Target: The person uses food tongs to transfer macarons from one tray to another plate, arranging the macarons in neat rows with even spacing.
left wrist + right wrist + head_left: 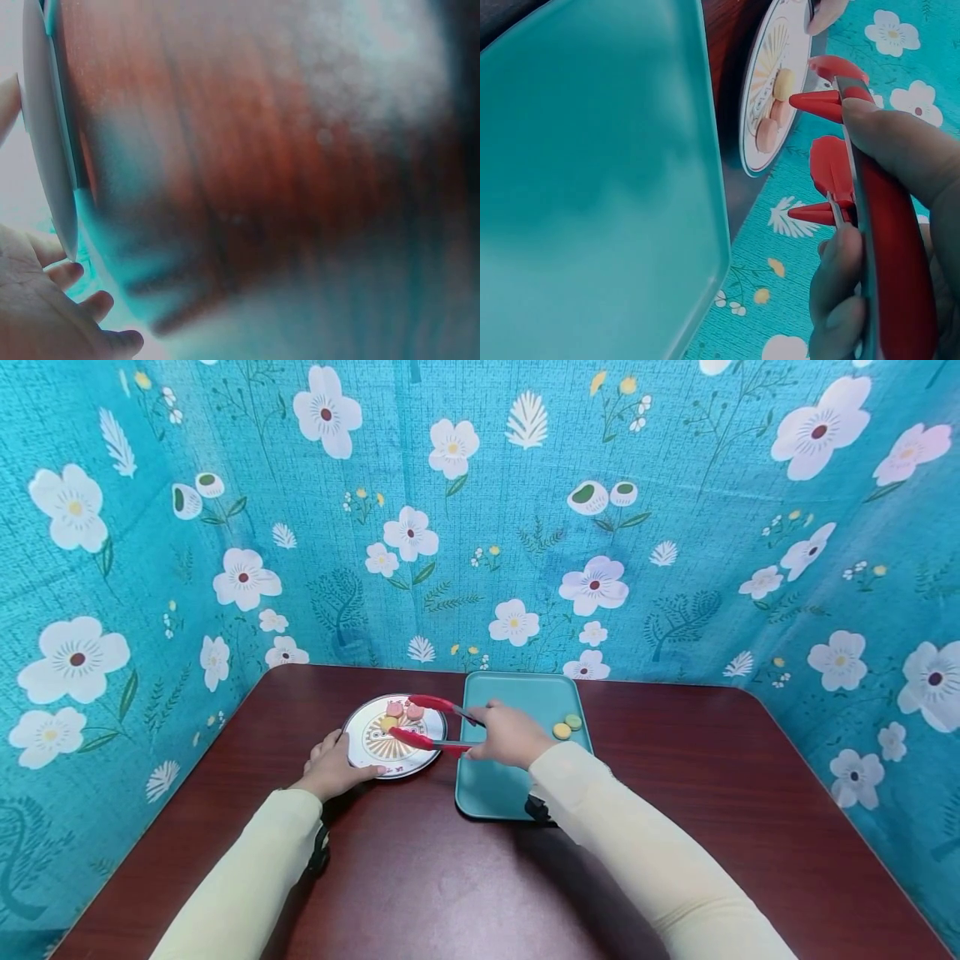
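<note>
At the left of the table, my left hand [332, 767] holds the rim of a round white plate [405, 763], thumb on the near edge and fingers at its left side. Two pink macarons [415, 712] and a yellow macaron [388, 723] lie on the plate. My right hand [512, 737] grips red-tipped tongs [896, 247] between thumb and fingers. The tongs' arms are spread, with their red tips over the plate beside the macarons and nothing pinched between them. In the right wrist view, the macarons show just beyond the tips.
A teal rectangular tray [491, 793] stands right of the plate, partly under my right hand. On its right side lie a yellow macaron [562, 731] and a green macaron [573, 722]. A flowered teal cloth [480, 552] hangs behind the dark red-brown table [690, 777].
</note>
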Available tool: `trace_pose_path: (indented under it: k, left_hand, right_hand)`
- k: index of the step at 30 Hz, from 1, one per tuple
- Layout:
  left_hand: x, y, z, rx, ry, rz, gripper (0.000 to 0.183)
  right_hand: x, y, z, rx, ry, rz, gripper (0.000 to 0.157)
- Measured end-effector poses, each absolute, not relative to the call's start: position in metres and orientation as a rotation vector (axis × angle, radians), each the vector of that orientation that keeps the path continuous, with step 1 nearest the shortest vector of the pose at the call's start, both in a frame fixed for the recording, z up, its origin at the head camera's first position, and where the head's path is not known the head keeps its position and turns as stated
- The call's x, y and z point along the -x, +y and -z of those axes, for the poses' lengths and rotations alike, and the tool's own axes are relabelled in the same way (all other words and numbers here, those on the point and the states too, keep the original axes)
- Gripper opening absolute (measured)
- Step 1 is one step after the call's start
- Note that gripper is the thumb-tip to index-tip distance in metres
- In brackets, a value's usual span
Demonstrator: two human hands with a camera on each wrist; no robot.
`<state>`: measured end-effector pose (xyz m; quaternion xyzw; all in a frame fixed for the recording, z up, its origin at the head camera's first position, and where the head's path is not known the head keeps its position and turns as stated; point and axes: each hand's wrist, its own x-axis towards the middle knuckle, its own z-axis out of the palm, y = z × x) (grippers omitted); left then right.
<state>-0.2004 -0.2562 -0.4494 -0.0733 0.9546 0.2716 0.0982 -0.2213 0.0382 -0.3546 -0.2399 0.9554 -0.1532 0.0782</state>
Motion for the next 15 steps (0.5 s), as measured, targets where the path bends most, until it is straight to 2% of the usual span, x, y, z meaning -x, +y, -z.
trace_pose_path:
  k: [15]
  left_hand:
    - [0.201, -0.258, 0.451, 0.202, 2.834, -0.823, 0.111]
  right_hand:
    - [0.207, 0.059, 0.34, 0.699, 2.915, 0.459, 0.081]
